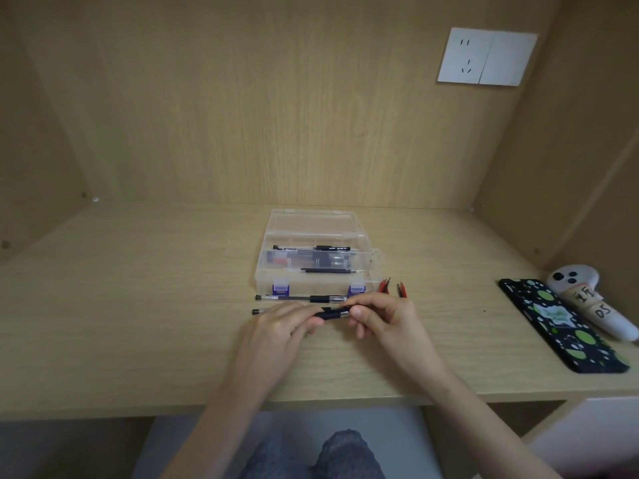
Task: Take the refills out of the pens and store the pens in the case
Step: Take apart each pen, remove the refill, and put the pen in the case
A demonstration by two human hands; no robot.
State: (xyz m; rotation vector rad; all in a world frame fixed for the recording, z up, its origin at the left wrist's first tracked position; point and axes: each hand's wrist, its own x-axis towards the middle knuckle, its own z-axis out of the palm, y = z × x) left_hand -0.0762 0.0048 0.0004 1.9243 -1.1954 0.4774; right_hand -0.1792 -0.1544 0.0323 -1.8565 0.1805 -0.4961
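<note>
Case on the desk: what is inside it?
Inside the open case: a black pen at the back, a thin black refill nearer. Between them, a frosted tray blurs more items.

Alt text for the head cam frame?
Left hand and right hand hold one pen at a wooden desk, in front of an open clear case holding pens. A second pen lies beside the case; a phone and white controller sit far right.

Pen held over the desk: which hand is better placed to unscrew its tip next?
Right, most likely. The right hand pinches the pen at its silver tip end, while the left hand wraps the barrel and can steady it.
</note>
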